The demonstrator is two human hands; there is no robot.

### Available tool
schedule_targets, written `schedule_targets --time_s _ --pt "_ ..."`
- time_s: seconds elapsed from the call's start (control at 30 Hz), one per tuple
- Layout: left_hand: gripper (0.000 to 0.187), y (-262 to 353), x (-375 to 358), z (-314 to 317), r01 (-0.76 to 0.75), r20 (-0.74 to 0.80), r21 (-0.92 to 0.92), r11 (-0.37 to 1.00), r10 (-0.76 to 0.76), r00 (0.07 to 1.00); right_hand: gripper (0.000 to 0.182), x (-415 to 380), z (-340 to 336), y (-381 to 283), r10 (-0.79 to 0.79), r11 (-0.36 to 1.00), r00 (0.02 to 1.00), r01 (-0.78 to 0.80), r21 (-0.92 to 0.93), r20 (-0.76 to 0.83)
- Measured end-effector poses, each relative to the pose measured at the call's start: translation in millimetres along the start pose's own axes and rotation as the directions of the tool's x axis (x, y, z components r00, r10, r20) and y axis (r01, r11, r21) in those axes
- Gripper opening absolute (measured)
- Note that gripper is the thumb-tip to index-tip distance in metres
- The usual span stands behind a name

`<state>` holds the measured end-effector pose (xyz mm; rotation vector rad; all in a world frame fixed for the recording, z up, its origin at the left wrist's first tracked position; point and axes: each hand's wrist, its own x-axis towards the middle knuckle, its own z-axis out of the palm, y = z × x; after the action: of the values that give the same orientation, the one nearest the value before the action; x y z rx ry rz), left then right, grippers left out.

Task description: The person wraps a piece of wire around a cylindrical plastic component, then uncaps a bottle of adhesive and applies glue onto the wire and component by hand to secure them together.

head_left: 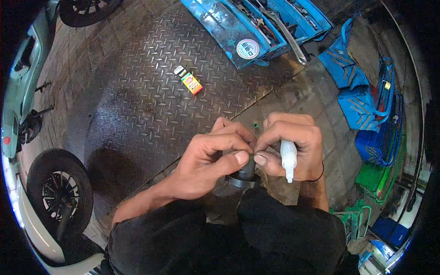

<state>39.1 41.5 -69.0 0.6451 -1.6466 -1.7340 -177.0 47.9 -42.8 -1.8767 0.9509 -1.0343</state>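
My left hand (213,158) is closed, thumb and forefinger pinched together at a tiny thing I cannot make out. The fingertips of my right hand (298,137) meet it there, pinched too. Within the curled fingers of that right hand is a small white plastic bottle (288,158), its narrow nozzle pointing down toward me. Just below the fingertips stands a black round part (242,181), partly hidden by my hands and dark clothing. Beyond the hands, a small green ring (255,124) lies on the floor.
An opened yellow-and-red small box (191,85) lies on the tread plate (146,73). A blue toolbox (224,32) with tools and a long metal handle (293,43) sits ahead. More blue and green metal boxes (378,176) line the right. Vehicle wheels (59,195) stand at left.
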Motion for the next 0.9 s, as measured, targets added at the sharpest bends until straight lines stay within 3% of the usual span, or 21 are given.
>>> schedule_targets --time_s 0.27,0.53,0.63,0.7,0.73,0.8,0.9 --pt "0.019 -5 -4 2 0.088 0.021 -0.261 0.961 -0.085 0.996 0.017 -4 1 0 0.046 0.996 0.999 -0.046 0.071 0.005" --pt "0.02 -6 -4 1 0.056 0.017 -0.279 0.959 -0.054 0.998 0.02 -5 4 -1 0.123 0.983 0.989 -0.111 0.145 -0.079" --pt "0.021 -7 -3 -1 0.041 0.031 -0.256 0.966 -0.034 0.999 0.033 -9 3 -3 0.181 0.972 0.976 -0.16 0.174 -0.117" --pt "0.021 -9 -3 -1 0.027 0.038 -0.24 0.97 -0.019 0.999 0.057 -12 1 -8 0.438 0.877 0.885 -0.381 0.293 -0.16" --pt "0.02 -11 -3 -1 0.02 0.019 -0.251 0.968 -0.016 1.0 0.057 -14 3 -7 0.437 0.877 0.885 -0.381 0.292 -0.161" --pt "0.02 -11 -3 0 0.012 -0.003 -0.261 0.965 -0.013 1.0 0.076 -17 7 -2 0.39 0.836 0.893 -0.239 0.494 -0.227" --pt "0.029 -8 -2 0 0.057 -0.09 -0.254 0.965 -0.083 0.993 0.072 -25 -2 -3 0.358 0.837 0.92 -0.24 0.491 -0.161"
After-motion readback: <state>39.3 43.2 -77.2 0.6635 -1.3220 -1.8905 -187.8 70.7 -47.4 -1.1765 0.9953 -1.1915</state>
